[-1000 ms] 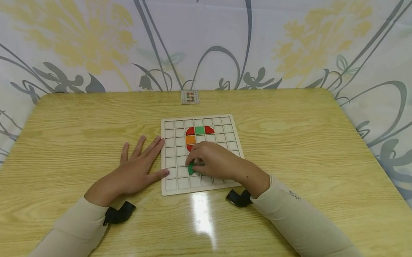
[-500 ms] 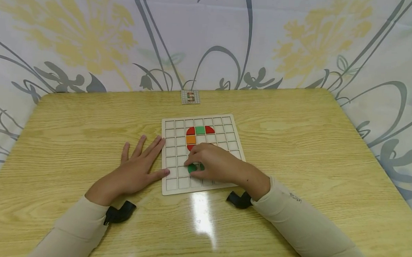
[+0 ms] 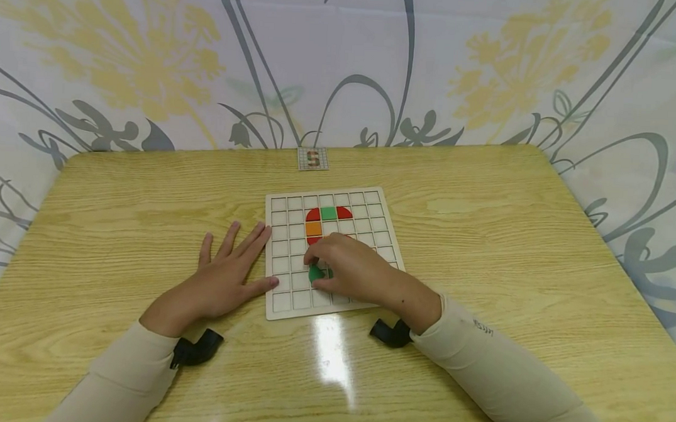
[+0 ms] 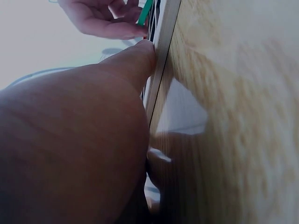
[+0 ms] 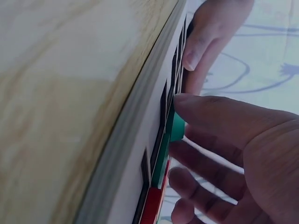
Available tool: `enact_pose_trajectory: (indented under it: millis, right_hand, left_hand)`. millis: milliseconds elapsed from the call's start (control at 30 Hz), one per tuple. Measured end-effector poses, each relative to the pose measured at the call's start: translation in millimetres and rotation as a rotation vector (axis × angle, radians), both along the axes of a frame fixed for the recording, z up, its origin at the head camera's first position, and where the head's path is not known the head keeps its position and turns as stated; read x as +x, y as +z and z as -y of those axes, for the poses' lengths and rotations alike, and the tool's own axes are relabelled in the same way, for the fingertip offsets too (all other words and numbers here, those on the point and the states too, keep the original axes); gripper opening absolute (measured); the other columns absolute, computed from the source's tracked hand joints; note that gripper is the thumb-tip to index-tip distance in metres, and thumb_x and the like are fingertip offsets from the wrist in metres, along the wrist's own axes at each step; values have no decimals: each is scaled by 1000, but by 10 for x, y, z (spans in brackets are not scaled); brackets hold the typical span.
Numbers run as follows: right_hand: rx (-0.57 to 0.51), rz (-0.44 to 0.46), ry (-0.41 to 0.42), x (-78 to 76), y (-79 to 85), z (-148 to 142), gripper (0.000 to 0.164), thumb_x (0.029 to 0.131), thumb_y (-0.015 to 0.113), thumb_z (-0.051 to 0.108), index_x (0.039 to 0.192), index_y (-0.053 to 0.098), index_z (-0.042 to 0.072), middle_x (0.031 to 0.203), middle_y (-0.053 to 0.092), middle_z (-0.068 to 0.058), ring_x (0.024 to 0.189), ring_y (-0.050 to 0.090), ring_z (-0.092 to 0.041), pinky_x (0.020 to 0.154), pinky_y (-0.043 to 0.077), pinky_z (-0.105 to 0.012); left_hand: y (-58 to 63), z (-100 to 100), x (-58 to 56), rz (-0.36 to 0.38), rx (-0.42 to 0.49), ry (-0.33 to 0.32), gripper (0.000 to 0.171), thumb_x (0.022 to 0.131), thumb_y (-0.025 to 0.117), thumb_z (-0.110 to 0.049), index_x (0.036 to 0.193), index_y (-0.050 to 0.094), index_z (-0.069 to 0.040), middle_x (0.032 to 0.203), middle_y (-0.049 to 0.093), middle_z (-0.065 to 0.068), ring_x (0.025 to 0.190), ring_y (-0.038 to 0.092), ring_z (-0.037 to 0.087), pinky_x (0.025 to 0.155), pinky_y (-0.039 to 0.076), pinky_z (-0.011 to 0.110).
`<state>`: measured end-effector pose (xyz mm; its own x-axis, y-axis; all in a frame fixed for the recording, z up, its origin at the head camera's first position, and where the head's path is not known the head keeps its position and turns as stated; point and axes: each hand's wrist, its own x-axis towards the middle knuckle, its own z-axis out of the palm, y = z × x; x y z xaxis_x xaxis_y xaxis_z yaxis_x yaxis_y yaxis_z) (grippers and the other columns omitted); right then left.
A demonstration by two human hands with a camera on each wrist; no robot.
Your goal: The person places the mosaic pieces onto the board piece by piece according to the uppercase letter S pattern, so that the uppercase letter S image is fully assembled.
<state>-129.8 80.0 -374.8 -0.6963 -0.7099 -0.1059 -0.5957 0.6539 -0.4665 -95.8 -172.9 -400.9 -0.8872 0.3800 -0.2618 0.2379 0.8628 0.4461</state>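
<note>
A pale square grid board (image 3: 270, 258) lies on the table. My right hand (image 3: 355, 268) is over its lower middle, with thumb and fingers at a small green piece (image 3: 316, 273) with a rounded edge. In the right wrist view the green piece (image 5: 178, 125) stands tilted out of the board by the thumb. Part of another green piece (image 5: 160, 163) sits in the board beside it. My left hand (image 3: 221, 286) is spread flat on the table, its thumb and a fingertip touching the board's left edge. Above the right hand sit red (image 3: 344, 212), green (image 3: 328, 213) and orange (image 3: 312, 229) pieces.
A small card (image 3: 312, 159) with an S-shaped pattern on a grid lies behind the board, near the table's far edge. The wood-grain table (image 3: 484, 236) extends on both sides. A patterned cloth (image 3: 345, 54) hangs behind it.
My right fingers have shifted slightly at the green piece, which lay flatter half a second ago and looks more tilted now. The left hand and board look still.
</note>
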Motion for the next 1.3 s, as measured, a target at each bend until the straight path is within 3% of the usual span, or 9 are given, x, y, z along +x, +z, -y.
enact_pose_trajectory:
  millis: [233, 700, 1100, 1300]
  right_hand:
    - [28, -4, -61, 24, 8, -4, 24, 85, 81, 27, 104, 73, 14, 97, 64, 2, 93, 55, -14, 82, 50, -29]
    - [20, -63, 92, 30, -5, -68, 23, 90, 73, 15, 113, 78, 13, 110, 70, -2, 107, 59, -19, 99, 48, -35]
    - [46, -8, 122, -5, 16, -129, 28, 90, 74, 12, 117, 77, 15, 108, 66, -2, 101, 55, -17, 93, 48, -33]
    - [27, -16, 121, -4, 29, -193, 32, 92, 73, 20, 124, 73, 16, 115, 66, -3, 105, 55, -17, 94, 49, -33]
  left_hand:
    - [1, -7, -1, 2, -1, 5, 88, 98, 46, -65, 163, 1, -26, 171, -3, -3, 155, -16, 36, 114, -18, 68]
    - [-33, -12, -20, 1, 13, -3, 89, 97, 46, -66, 163, 1, -27, 170, -3, -3, 155, -17, 36, 114, -19, 67]
    - [-23, -6, 8, 7, 23, -1, 89, 98, 48, -64, 163, 1, -26, 171, -2, -2, 154, -18, 36, 114, -19, 68]
    - [-37, 14, 38, 5, 21, 5, 89, 97, 47, -66, 163, 2, -26, 170, -3, -3, 154, -17, 37, 113, -18, 69]
